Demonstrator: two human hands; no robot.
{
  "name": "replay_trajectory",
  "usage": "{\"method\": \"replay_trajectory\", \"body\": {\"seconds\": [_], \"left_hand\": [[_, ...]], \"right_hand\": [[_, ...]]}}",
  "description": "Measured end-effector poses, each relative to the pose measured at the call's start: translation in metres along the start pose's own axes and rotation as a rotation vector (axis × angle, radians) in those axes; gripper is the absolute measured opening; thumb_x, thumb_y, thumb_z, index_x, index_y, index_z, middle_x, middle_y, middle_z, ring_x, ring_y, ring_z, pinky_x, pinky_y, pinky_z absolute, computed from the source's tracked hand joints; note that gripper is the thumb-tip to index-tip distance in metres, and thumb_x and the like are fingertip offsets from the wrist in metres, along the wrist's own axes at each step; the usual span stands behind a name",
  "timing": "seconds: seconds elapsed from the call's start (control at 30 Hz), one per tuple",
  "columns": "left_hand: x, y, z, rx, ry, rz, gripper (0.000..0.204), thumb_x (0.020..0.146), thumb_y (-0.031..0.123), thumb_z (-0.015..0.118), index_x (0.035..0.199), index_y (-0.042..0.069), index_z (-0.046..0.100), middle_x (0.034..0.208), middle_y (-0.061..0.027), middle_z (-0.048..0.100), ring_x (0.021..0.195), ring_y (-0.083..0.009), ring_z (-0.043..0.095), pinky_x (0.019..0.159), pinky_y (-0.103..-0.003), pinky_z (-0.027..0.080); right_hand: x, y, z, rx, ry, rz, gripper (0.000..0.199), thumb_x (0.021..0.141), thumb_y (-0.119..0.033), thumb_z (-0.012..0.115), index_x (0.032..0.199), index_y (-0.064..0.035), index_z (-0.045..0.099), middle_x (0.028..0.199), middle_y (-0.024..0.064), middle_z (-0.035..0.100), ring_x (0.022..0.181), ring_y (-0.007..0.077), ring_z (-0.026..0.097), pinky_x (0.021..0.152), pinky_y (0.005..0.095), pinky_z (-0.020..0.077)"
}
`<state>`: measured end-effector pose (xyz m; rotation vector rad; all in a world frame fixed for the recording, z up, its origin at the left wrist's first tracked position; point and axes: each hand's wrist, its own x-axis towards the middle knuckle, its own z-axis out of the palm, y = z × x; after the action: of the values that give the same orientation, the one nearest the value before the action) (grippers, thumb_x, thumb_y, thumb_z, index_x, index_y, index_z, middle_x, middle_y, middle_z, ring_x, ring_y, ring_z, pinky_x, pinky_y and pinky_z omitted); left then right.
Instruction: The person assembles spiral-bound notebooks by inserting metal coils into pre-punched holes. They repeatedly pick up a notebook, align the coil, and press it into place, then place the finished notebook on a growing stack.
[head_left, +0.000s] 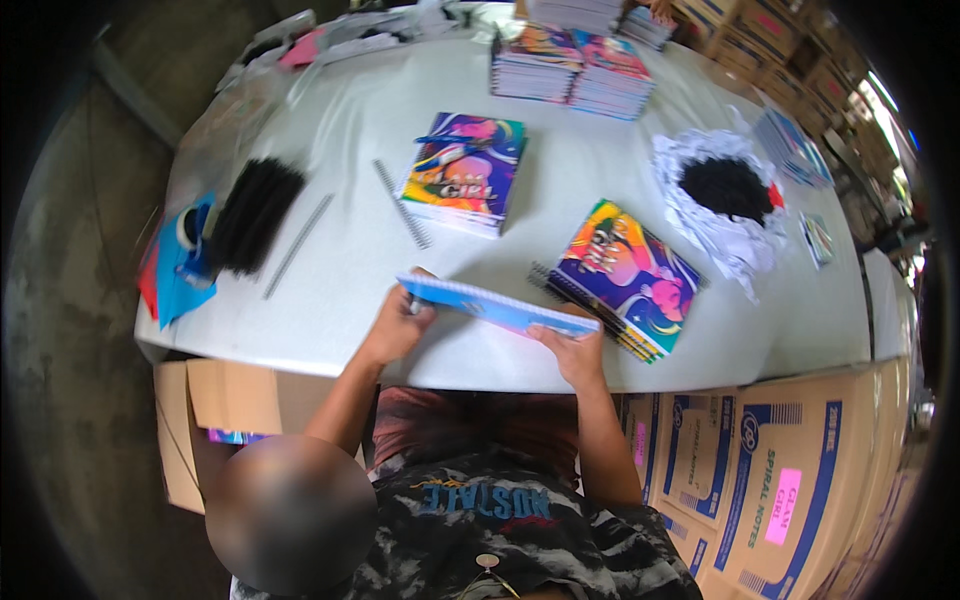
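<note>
One broad table with a white covering (560, 170) spreads before the person, and brown cardboard boxes with blue printing (745, 500) stand below its near right edge. Two tall stacks of multicoloured notebooks (550, 80) stand side by side near the far edge. At the right, a crumpled white sheet (740, 255) surrounds a tangled black mass (728, 188). A purple-and-orange notebook stack (630, 270) lies angled just beyond the right hand (570, 355); a purple-and-yellow notebook stack (467, 165) sits near the table's middle. At the left lies a dense black oblong bundle (258, 215).

A slim light-blue-and-white paper pad (480, 303) is held nearly edge-on above the table's near edge. The left hand (402, 322) curls closed around its left end; the right hand pinches its right end, thumb on the near side. Two thin grey spiral coils (299, 246) lie beyond.
</note>
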<state>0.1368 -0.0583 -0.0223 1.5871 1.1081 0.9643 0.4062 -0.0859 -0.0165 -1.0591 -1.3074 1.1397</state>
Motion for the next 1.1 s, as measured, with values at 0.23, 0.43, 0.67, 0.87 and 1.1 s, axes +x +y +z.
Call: {"method": "replay_trajectory", "body": {"seconds": [0.23,0.43,0.67,0.87,1.1], "left_hand": [[0.044,-0.028,-0.129,1.160,0.625,0.130,0.027,0.079,0.006,0.057,0.105,0.003,0.055,0.092,-0.0163,0.060,0.089,-0.0329,0.056,0.081,-0.040,0.042],[0.042,-0.003,-0.131,0.403,0.401,-0.070,0.029,0.087,0.027,0.052,0.102,0.002,0.053,0.070,-0.0051,0.051,0.063,-0.0167,0.048,0.063,-0.027,0.039],[0.005,0.074,-0.060,0.202,0.138,-0.033,0.040,0.094,0.039,0.044,0.079,0.003,0.056,0.063,0.0016,0.039,0.061,-0.0080,0.035,0.057,-0.023,0.032],[0.005,0.074,-0.061,0.215,0.117,-0.056,0.038,0.093,0.037,0.048,0.078,0.003,0.056,0.063,0.0011,0.042,0.063,-0.0077,0.036,0.057,-0.023,0.033],[0.015,0.090,-0.066,0.047,0.061,-0.348,0.046,0.093,0.041,0.047,0.071,0.002,0.056,0.052,0.0021,0.038,0.052,-0.0065,0.037,0.048,-0.022,0.030]], "right_hand": [[0.003,0.003,-0.006,0.017,-0.112,0.101,0.017,0.076,0.000,0.069,0.092,0.0034,0.066,0.093,0.0110,0.067,0.083,0.0098,0.061,0.076,0.0243,0.0482],[0.019,-0.029,0.006,-0.016,-0.235,-0.205,0.026,0.079,0.000,0.065,0.105,0.0037,0.063,0.096,0.0095,0.067,0.084,0.0099,0.060,0.077,0.0230,0.0467],[0.025,-0.026,0.002,-0.038,-0.154,-0.100,0.026,0.082,0.000,0.061,0.108,0.0024,0.062,0.099,0.0079,0.066,0.085,0.0084,0.059,0.078,0.0221,0.0461],[0.025,-0.025,0.004,0.025,-0.125,-0.075,0.027,0.081,0.001,0.062,0.108,0.0019,0.062,0.100,0.0077,0.066,0.087,0.0087,0.059,0.079,0.0229,0.0465],[0.026,-0.023,-0.001,-0.021,-0.210,-0.155,0.026,0.082,0.003,0.059,0.108,0.0027,0.062,0.103,0.0086,0.066,0.087,0.0090,0.059,0.079,0.0226,0.0467]]}}
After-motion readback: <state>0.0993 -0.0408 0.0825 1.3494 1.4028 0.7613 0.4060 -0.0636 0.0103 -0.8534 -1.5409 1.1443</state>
